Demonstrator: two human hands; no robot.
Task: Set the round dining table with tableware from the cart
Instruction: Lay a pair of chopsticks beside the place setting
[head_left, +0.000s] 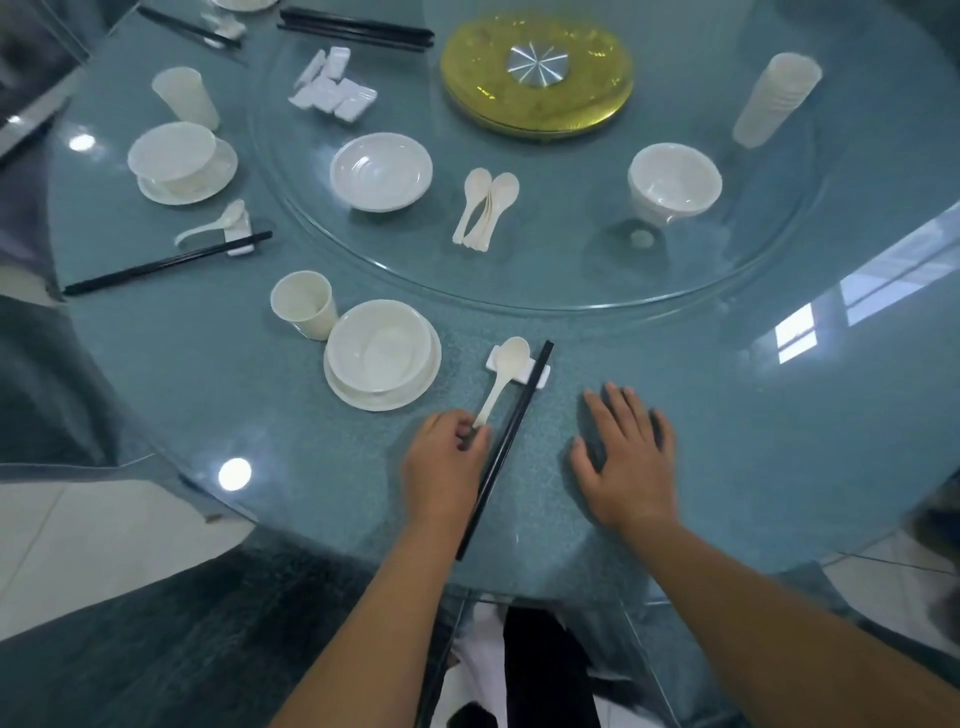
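On the near rim of the round glass table, a white bowl on a plate stands with a white cup at its upper left. To the right of the bowl, a white spoon and black chopsticks lean on a small white rest. My left hand pinches the end of the spoon's handle, right beside the chopsticks. My right hand lies flat on the glass with fingers spread, holding nothing.
A second place setting with cup, spoon and chopsticks lies at the left. On the glass turntable stand stacked plates, loose spoons, spare rests, bowls, stacked cups, chopsticks and a gold hub.
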